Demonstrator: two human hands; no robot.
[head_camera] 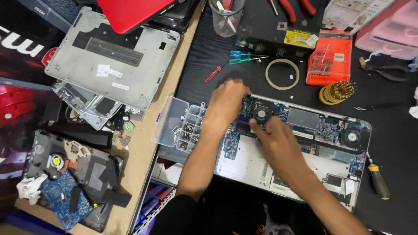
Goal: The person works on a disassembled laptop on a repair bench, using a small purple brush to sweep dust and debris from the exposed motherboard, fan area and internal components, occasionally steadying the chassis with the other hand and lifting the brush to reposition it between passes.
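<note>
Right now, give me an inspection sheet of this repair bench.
Surface: black desk beside a tan wooden top.
Job's things: opened silver laptop with exposed blue circuit board; clear plastic screw organiser, lid open.
Clutter: grey laptop bottom cover, orange bit case, tape ring, small screwdrivers, dismantled laptop parts.
Grippers: left hand and right hand both on the board near the fan; grip unclear.
Cables: nothing seen.
Surroundings: red laptop lid, pink plastic boxes.

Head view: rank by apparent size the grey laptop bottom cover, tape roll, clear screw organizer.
1. grey laptop bottom cover, clearly largest
2. clear screw organizer, lid open
3. tape roll, smallest

All lie at about table height, so the order looks reliable.
</note>
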